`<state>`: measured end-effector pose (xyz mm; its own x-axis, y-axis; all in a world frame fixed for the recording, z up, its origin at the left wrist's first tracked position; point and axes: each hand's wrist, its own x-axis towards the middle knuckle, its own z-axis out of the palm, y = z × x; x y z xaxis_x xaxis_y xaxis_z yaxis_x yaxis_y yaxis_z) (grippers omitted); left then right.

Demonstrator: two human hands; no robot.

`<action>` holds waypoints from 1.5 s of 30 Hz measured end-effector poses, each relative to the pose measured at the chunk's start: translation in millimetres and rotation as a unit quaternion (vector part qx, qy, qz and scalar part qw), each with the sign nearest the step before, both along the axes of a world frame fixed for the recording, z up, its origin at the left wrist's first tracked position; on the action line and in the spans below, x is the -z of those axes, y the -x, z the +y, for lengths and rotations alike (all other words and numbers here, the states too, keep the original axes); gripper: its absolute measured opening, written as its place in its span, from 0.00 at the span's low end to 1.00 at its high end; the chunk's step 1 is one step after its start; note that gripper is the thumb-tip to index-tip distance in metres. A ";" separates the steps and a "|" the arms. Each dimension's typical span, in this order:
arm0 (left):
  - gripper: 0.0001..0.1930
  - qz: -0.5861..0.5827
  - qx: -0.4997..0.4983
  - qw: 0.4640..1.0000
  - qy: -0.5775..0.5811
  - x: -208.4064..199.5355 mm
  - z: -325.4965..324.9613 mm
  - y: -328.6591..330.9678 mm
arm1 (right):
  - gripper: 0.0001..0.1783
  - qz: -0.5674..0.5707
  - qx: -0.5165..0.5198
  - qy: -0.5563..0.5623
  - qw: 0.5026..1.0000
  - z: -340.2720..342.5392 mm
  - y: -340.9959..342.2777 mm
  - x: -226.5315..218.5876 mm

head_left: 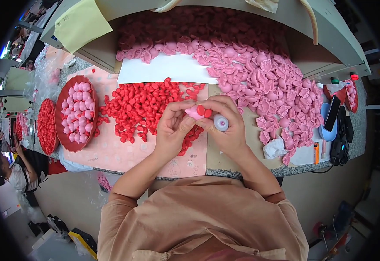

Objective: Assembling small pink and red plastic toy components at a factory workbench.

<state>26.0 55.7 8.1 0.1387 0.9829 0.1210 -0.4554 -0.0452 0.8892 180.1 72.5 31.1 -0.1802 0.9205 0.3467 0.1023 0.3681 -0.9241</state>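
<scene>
Pinching pink rounded plastic piece [194, 112] w/ two red oval bits [201, 110], L hand [175, 125] & R hand [230, 130] nearly closed; R also holds translucent white bottle [221, 122]: over-squeezing may cause drips.

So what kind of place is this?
It looks like a workshop or small factory, probably. The worktable has a big heap of pink pieces and a pile of red pieces, plus a red tray holding pink-and-red ones.
</scene>
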 end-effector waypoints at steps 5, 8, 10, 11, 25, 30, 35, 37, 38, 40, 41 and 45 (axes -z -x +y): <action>0.15 -0.012 0.015 1.000 0.011 0.3 2.4 2.1 | 0.19 0.008 0.010 -0.001 1.000 -2.6 3.9 1.5; 0.15 -0.072 0.058 0.993 0.068 -3.6 7.9 2.2 | 0.17 -0.002 0.042 -0.014 0.999 -4.1 4.4 4.2; 0.15 -0.148 0.074 0.980 0.106 -6.4 11.8 1.1 | 0.13 0.124 0.005 0.145 0.982 -4.3 1.7 5.9; 0.15 -0.146 0.073 0.981 0.107 -5.6 12.4 2.8 | 0.13 0.126 0.003 0.146 0.981 -3.1 -0.2 4.8; 0.19 0.039 0.049 0.985 0.163 -15.4 13.7 11.3 | 0.15 0.199 -0.071 0.366 0.907 11.4 -9.9 5.6; 0.19 0.041 0.077 0.980 0.178 -16.9 14.8 15.6 | 0.15 0.137 -0.077 0.350 0.923 14.2 -13.5 -0.7; 0.19 0.039 0.085 0.976 0.195 -15.9 15.1 16.8 | 0.15 0.129 -0.090 0.346 0.925 14.7 -14.9 -1.3; 0.20 0.046 0.089 0.976 0.196 -14.7 14.6 17.4 | 0.14 0.122 -0.090 0.349 0.925 14.3 -15.4 0.1; 0.20 0.044 0.089 0.975 0.197 -14.7 14.8 17.7 | 0.14 0.121 -0.090 0.351 0.924 14.1 -16.0 0.7; 0.20 0.060 0.096 0.975 0.191 -15.1 15.1 18.9 | 0.14 0.103 -0.087 0.343 0.930 13.9 -16.4 1.8; 0.20 0.060 0.095 0.975 0.192 -14.6 15.0 19.3 | 0.14 0.103 -0.088 0.344 0.929 13.8 -16.1 1.8; 0.20 0.072 0.089 0.975 0.193 -13.8 15.3 19.4 | 0.14 0.107 -0.081 0.349 0.928 12.9 -16.1 4.3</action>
<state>6.6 71.0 22.0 0.2985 0.9107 -0.2856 -0.2953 0.3727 0.8797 196.2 85.3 26.8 -0.3317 0.9012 -0.2789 -0.1148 -0.3320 -0.9363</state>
